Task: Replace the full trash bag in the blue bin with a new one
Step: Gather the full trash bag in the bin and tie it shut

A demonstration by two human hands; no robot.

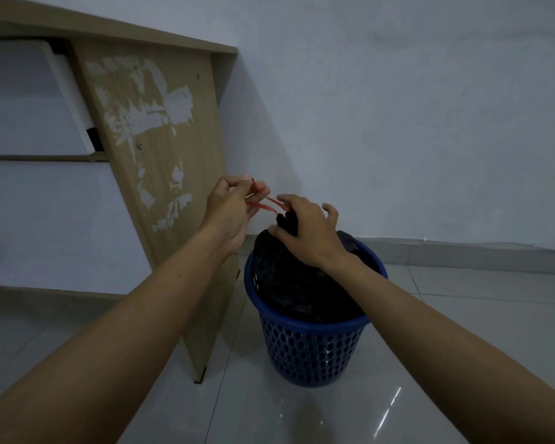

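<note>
A blue perforated bin (311,350) stands on the tiled floor with a full black trash bag (289,277) inside it. The bag's neck is gathered above the rim. My right hand (308,232) grips that bunched neck from above. My left hand (234,209) is up and to the left of it, pinching a thin red tie (263,205) that stretches from its fingers to the bag's neck. The bag's lower part is hidden inside the bin.
A worn wooden desk side panel (161,174) stands right beside the bin on its left. A white wall (398,123) runs behind, meeting the glossy grey tiled floor (462,315) that spreads to the right and front.
</note>
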